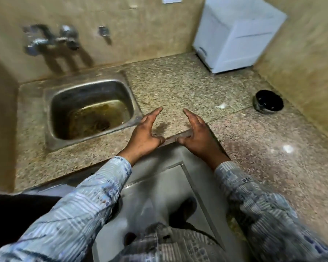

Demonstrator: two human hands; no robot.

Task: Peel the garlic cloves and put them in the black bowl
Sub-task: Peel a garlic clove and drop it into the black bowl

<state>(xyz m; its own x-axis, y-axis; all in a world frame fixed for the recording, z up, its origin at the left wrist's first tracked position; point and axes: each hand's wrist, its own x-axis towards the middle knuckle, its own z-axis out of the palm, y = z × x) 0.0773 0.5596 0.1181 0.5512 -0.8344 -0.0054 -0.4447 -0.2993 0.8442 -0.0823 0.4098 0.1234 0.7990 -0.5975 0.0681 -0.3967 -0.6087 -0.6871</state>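
A small black bowl (268, 103) stands on the speckled granite counter (178, 87) at the right, close to the side wall. A whitish piece of garlic (222, 105) lies on the counter to the left of the bowl. My left hand (147, 132) and my right hand (196, 132) hover side by side over the counter's front edge. Their fingers are straight, the palms face each other, and both hold nothing. The garlic lies well to the right of my right hand.
A steel sink (91, 108) with dirty water is set into the counter at the left, under wall taps (51, 39). A white box-shaped appliance (237, 33) stands in the back right corner. A small white scrap (288, 148) lies on the counter at right.
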